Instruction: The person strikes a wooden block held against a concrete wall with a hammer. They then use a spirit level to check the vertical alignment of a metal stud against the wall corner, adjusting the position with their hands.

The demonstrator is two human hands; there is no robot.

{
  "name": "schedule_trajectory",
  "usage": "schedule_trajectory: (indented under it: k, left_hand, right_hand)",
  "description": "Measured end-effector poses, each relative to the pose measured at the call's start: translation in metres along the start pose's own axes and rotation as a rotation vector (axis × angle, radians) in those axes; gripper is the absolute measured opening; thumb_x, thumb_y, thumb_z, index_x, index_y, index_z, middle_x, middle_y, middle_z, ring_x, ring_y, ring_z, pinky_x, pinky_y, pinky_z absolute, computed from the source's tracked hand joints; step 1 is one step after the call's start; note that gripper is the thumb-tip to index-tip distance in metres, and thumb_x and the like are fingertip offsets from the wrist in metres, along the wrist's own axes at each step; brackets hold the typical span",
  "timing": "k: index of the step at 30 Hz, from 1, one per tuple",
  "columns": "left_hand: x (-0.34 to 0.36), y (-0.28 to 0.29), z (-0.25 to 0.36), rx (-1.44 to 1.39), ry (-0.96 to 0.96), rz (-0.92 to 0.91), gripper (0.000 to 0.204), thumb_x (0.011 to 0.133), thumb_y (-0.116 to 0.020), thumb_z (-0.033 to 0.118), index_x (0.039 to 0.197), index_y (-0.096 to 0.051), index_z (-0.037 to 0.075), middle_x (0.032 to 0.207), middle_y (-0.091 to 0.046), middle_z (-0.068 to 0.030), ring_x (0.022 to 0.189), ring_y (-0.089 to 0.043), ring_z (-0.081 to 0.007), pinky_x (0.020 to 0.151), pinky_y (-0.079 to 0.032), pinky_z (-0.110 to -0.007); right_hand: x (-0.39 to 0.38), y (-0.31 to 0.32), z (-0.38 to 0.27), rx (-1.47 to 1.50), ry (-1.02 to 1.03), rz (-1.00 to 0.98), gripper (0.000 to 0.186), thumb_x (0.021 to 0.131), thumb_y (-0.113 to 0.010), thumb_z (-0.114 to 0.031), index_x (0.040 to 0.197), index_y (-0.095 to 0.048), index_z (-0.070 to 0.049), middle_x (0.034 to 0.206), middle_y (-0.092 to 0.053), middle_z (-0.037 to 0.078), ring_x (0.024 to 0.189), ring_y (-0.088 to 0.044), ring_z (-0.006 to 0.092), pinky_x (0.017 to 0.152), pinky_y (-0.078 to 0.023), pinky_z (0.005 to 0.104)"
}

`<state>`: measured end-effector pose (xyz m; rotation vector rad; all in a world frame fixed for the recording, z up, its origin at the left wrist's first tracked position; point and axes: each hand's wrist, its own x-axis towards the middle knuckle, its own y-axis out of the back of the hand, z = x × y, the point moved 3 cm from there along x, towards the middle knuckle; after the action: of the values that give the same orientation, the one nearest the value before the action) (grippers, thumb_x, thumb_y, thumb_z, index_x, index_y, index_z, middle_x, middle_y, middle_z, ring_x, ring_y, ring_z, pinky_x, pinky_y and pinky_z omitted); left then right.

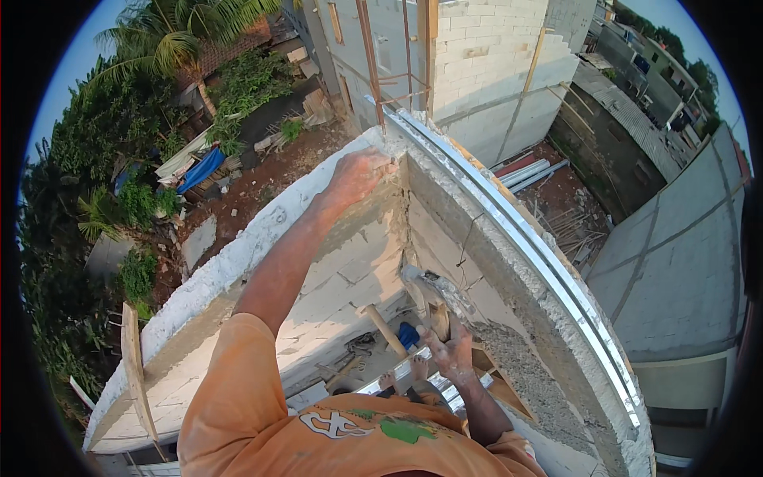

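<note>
My left hand point(359, 173) rests palm down on the rough top of the concrete wall point(266, 226), close to the corner; its fingers lie over the mortar and the tips are hard to make out. Lower down, inside the corner, my right hand point(451, 355) is closed round the wooden handle of what looks like a hammer point(437, 288), its head crusted with grey cement. A long shiny metal channel point(520, 238) lies along the top of the right-hand wall, running from the corner toward me.
Thin rusty rods point(372, 60) rise at the corner. Below me are my feet, metal profiles point(397, 378), a wooden stick point(383, 327) and a blue item point(408, 335). A wooden plank point(137, 378) leans at left. Outside the walls the ground drops far below.
</note>
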<state>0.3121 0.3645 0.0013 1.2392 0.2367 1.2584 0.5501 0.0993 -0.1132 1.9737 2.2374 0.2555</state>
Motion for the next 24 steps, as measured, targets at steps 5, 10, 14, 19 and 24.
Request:
schedule_trajectory:
  k: [5,10,14,19,24]
  left_hand:
    - [0.002,-0.007,0.006,0.062,-0.064,0.016,0.016,0.089,-0.068,0.021,0.101,-0.074,0.011,0.093,-0.064,-0.0149,0.085,-0.064,-0.0378,0.073,-0.051,-0.046]
    - [-0.008,-0.005,-0.005,0.111,-0.091,0.046,0.017,0.089,-0.066,0.021,0.103,-0.072,0.012,0.097,-0.065,-0.0102,0.087,-0.064,-0.0363,0.073,-0.05,-0.048]
    - [-0.005,-0.004,0.003,0.049,-0.095,0.023,0.017,0.087,-0.067,0.017,0.102,-0.072,0.011,0.097,-0.065,-0.0105,0.088,-0.064,-0.0363,0.074,-0.051,-0.047]
    - [-0.003,0.0,0.0,-0.006,-0.066,0.014,0.018,0.088,-0.07,0.022,0.101,-0.072,0.009,0.098,-0.066,-0.0147,0.087,-0.064,-0.0384,0.074,-0.052,-0.045]
    - [-0.002,0.0,-0.005,-0.057,-0.098,0.089,0.019,0.088,-0.072,0.021,0.1,-0.072,0.007,0.092,-0.064,-0.0179,0.082,-0.063,-0.04,0.071,-0.051,-0.046]
  right_hand:
    - [0.033,0.017,-0.028,-0.068,0.172,0.218,0.047,0.093,-0.072,-0.03,0.12,-0.058,0.006,0.08,-0.063,0.001,0.066,-0.052,0.0078,0.058,-0.045,0.0258]
    - [0.072,0.031,-0.123,-0.246,0.247,0.23,0.049,0.095,-0.069,-0.023,0.125,-0.052,0.011,0.076,-0.068,0.016,0.058,-0.063,0.0166,0.054,-0.049,0.0309]
    - [0.095,0.034,-0.141,-0.405,0.435,0.369,0.052,0.095,-0.069,-0.023,0.127,-0.051,0.013,0.072,-0.067,0.015,0.051,-0.058,0.0135,0.049,-0.046,0.0282]
    - [0.107,0.027,-0.15,-0.291,0.428,0.349,0.054,0.094,-0.071,-0.023,0.128,-0.05,0.012,0.069,-0.063,0.015,0.05,-0.055,0.0143,0.048,-0.044,0.0304]
    - [0.116,0.024,-0.132,-0.336,0.388,0.348,0.05,0.093,-0.071,-0.023,0.125,-0.052,0.01,0.066,-0.059,0.015,0.052,-0.054,0.0192,0.051,-0.045,0.0342]
